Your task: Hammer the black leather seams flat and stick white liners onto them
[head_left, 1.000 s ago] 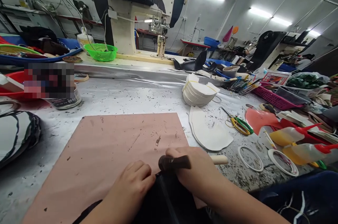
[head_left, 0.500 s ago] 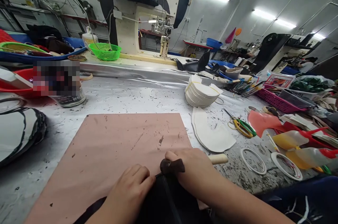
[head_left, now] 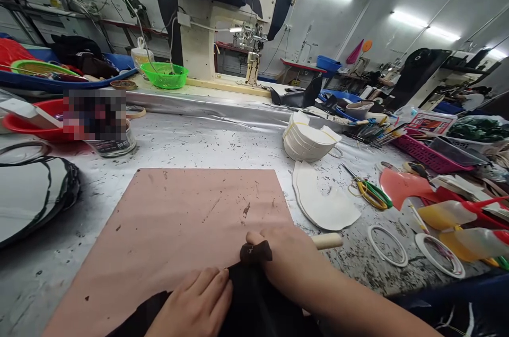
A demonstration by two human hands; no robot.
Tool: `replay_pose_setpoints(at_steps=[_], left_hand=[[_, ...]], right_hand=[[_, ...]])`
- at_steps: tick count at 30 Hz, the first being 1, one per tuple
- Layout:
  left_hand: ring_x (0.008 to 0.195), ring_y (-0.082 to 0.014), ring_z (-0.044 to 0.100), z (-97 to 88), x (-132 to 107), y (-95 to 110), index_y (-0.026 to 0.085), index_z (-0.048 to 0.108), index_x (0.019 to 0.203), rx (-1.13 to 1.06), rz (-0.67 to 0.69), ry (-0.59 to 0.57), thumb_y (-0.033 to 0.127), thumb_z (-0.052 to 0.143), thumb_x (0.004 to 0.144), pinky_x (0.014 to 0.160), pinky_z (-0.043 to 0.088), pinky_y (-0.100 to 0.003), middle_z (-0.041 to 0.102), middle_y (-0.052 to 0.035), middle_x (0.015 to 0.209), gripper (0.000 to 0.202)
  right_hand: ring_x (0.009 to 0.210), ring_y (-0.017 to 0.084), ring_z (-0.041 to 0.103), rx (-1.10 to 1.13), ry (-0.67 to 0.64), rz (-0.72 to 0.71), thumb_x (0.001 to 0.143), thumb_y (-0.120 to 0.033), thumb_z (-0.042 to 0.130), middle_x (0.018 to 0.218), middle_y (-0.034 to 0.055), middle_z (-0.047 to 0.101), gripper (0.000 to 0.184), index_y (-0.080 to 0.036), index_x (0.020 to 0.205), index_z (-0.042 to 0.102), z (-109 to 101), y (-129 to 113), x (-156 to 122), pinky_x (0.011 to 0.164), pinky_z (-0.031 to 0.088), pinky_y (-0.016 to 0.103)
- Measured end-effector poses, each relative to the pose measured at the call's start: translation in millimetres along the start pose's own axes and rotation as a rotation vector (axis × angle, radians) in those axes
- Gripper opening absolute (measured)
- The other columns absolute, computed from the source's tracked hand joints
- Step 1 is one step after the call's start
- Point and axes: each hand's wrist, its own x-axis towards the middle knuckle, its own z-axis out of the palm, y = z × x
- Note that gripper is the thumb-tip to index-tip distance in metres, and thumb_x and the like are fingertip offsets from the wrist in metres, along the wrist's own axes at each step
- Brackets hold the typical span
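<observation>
My right hand is wrapped around a hammer; its dark head shows at the thumb side and its pale wooden handle sticks out to the right. The hammer head rests on or just above the upper edge of a black sheet of material, possibly leather or fabric. On that sheet, left of the hammer, lies my left hand, fingers stretched out together. Beneath both hands is a pinkish-brown board. The lower part of the black sheet runs out of view.
White curved pieces lie right of the board, below a bundled stack. Green-and-yellow-handled scissors, tape rolls and bottles of yellow liquid are farther right. A tin stands at left; a sewing machine rises behind.
My left hand has slid slightly down, its bent fingers now flattened on the black sheet. The hammer head has shifted a little at the sheet's edge. The whole view has moved slightly.
</observation>
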Motion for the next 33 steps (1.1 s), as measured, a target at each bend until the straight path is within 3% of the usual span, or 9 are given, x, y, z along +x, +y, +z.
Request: replay_pose_setpoints(at_steps=[5, 11, 15, 17, 19, 22, 26, 30, 33], left_hand=[[0.081, -0.0183, 0.064, -4.6, -4, 1, 0.016, 0.061, 0.094, 0.027, 0.011, 0.005, -0.004, 0.03, 0.073, 0.071, 0.051, -0.028, 0.071, -0.0036, 0.092, 0.043], [0.071, -0.0161, 0.064, -5.0, -5, -3, 0.017, 0.063, 0.089, -0.06, 0.027, 0.038, 0.003, 0.021, 0.089, 0.064, 0.051, -0.025, 0.07, -0.0034, 0.08, 0.044], [0.074, -0.0156, 0.064, -23.5, -31, -30, 0.021, 0.061, 0.096, -0.134, -0.166, 0.007, 0.023, 0.03, 0.095, 0.066, 0.05, -0.023, 0.068, -0.0033, 0.087, 0.031], [0.078, -0.016, 0.064, -33.6, -44, -45, 0.025, 0.06, 0.099, -0.222, -0.337, -0.136, 0.033, 0.043, 0.09, 0.067, 0.05, -0.022, 0.068, -0.0004, 0.092, 0.021], [0.075, -0.0144, 0.064, -40.7, -50, -54, 0.027, 0.061, 0.093, -0.396, -0.466, -0.352, 0.032, 0.049, 0.087, 0.065, 0.049, -0.02, 0.067, 0.0033, 0.086, 0.014], [0.073, -0.0138, 0.061, -43.5, -43, -56, 0.024, 0.061, 0.08, -0.57, -0.542, -0.534, 0.019, 0.045, 0.086, 0.065, 0.046, -0.021, 0.063, 0.0028, 0.08, 0.017], [0.076, -0.015, 0.057, -37.9, -35, -53, 0.021, 0.059, 0.08, -0.587, -0.484, -0.459, 0.011, 0.044, 0.084, 0.066, 0.042, -0.023, 0.058, 0.0001, 0.081, 0.018], [0.077, -0.0149, 0.056, -34.4, -46, -59, 0.02, 0.056, 0.082, -0.652, -0.461, -0.401, 0.009, 0.046, 0.082, 0.068, 0.043, -0.024, 0.059, 0.0001, 0.081, 0.015], [0.078, -0.013, 0.056, -31.2, -58, -64, 0.021, 0.057, 0.087, -0.71, -0.338, -0.336, 0.006, 0.04, 0.085, 0.068, 0.042, -0.021, 0.059, -0.0001, 0.084, 0.023]], right_hand=[[0.059, 0.013, 0.054, 0.054, -0.055, -0.024, 0.082, -0.01, 0.048, 0.069, -0.0005, 0.064, 0.015, -0.019, 0.076, 0.059, -4, -6, 4, 0.051, 0.024, 0.026], [0.062, 0.014, 0.053, 0.095, -0.093, 0.018, 0.083, -0.011, 0.046, 0.074, 0.0015, 0.065, 0.018, -0.018, 0.08, 0.062, -10, -13, 7, 0.051, 0.025, 0.025], [0.061, 0.014, 0.052, 0.111, -0.136, -0.055, 0.073, -0.01, 0.054, 0.071, 0.0011, 0.065, 0.012, -0.018, 0.075, 0.063, -8, -9, 5, 0.051, 0.024, 0.025], [0.063, 0.013, 0.052, 0.196, -0.065, -0.069, 0.072, -0.01, 0.052, 0.073, 0.0004, 0.064, 0.015, -0.019, 0.078, 0.062, -4, -9, 5, 0.051, 0.025, 0.024], [0.059, 0.011, 0.05, 0.295, -0.047, -0.059, 0.075, -0.011, 0.048, 0.07, -0.0016, 0.062, 0.016, -0.02, 0.079, 0.061, 2, -14, 6, 0.049, 0.024, 0.023], [0.054, 0.011, 0.047, 0.248, -0.166, -0.076, 0.076, -0.011, 0.049, 0.065, -0.002, 0.06, 0.015, -0.02, 0.077, 0.061, 5, -25, 10, 0.046, 0.021, 0.023], [0.059, 0.012, 0.049, 0.125, -0.135, -0.136, 0.078, -0.009, 0.051, 0.069, -0.0004, 0.062, 0.013, -0.019, 0.076, 0.059, 4, -40, 17, 0.049, 0.022, 0.025], [0.056, 0.013, 0.049, 0.123, -0.122, -0.159, 0.083, -0.013, 0.048, 0.066, -0.0015, 0.061, 0.012, -0.02, 0.081, 0.057, 13, -51, 19, 0.048, 0.022, 0.024], [0.058, 0.014, 0.052, 0.064, -0.129, -0.144, 0.083, -0.012, 0.048, 0.068, -0.0008, 0.063, 0.012, -0.02, 0.08, 0.057, 15, -56, 17, 0.05, 0.023, 0.025]])
